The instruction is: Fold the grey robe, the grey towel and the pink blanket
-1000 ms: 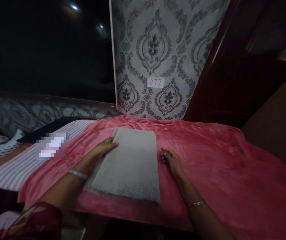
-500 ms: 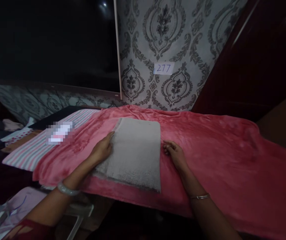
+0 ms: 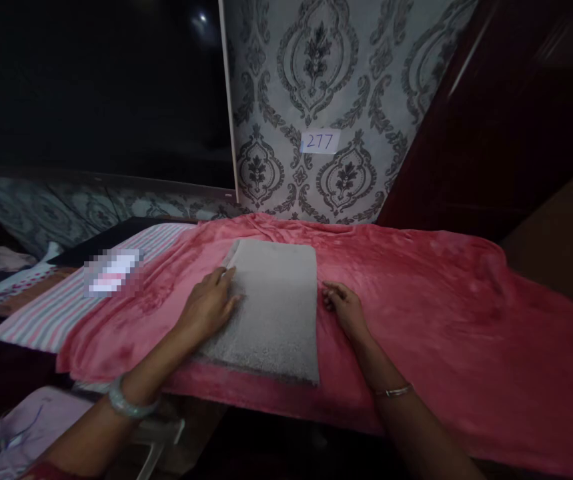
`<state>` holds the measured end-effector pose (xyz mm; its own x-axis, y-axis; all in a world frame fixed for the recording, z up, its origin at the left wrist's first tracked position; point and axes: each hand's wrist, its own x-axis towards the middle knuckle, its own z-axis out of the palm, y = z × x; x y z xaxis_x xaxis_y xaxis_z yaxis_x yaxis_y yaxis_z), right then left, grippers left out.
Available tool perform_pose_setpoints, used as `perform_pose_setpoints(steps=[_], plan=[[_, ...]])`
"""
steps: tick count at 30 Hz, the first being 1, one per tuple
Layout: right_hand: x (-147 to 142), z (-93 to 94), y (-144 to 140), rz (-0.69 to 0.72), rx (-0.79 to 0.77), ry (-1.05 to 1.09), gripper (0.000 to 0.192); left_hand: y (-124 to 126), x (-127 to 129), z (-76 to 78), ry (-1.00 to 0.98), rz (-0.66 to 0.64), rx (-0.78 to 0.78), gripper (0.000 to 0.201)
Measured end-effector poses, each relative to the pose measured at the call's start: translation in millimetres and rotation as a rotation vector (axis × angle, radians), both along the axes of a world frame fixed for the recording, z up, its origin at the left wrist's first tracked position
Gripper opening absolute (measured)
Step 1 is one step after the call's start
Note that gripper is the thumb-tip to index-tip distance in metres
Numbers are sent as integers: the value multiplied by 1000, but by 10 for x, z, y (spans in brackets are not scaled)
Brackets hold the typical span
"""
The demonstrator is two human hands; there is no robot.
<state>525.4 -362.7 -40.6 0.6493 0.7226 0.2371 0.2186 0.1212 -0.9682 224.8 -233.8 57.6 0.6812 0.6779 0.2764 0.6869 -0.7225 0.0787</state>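
- Here a folded grey towel [image 3: 271, 310] lies flat on a pink blanket [image 3: 416, 300], near the blanket's front edge and left of its middle.
- The left hand [image 3: 210, 305] rests palm down on the towel's left edge. Its fingers are spread out flat and hold nothing; they just press on the cloth.
- The right hand [image 3: 345, 311] sits on the pink blanket, just beside the towel's right edge. Its fingers are bent in a little, and the tips are close to the towel. I cannot tell if they pinch the edge.
- Each wrist has a bangle on it.
- A striped cloth [image 3: 66, 300] lies past the blanket's left edge, partly under it.
- Behind the blanket's back edge is a wall with grey swirly paper [image 3: 316, 67]. A small label [image 3: 320, 141] on it reads 277.
- A big dark screen [image 3: 96, 87] fills the wall on the left.
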Motion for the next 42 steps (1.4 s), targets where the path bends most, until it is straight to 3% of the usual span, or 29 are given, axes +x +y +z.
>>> perform_pose_setpoints(steps=[3,5,8,11,17,22,28,33,38,42], plan=[[-33,143,113,-27,16,-345,44,-131,88,-76,-14,-221,14,64],[-128,292,243,47,-1,-622,47,-173,137,-178,33,-267,-15,69],[-354,472,443,241,-209,-941,63,-175,174,-357,112,-247,-67,75],[-549,505,546,411,-479,-1102,73,-149,169,-495,138,-228,-93,76],[-608,404,504,448,-569,-1133,69,-169,153,-507,114,-233,-108,74],[-540,516,575,505,-578,-1130,65,-215,156,-463,96,-214,-139,74],[-582,719,1119,578,-471,-1225,58,-224,145,-476,73,-219,-181,76],[-562,674,1661,680,-491,-1214,57,-222,127,-510,41,-223,-205,76],[-419,561,2009,610,-521,-1199,59,-249,112,-484,15,-232,-244,76],[-404,520,2162,471,-421,-1192,55,-258,104,-485,12,-231,-265,79]])
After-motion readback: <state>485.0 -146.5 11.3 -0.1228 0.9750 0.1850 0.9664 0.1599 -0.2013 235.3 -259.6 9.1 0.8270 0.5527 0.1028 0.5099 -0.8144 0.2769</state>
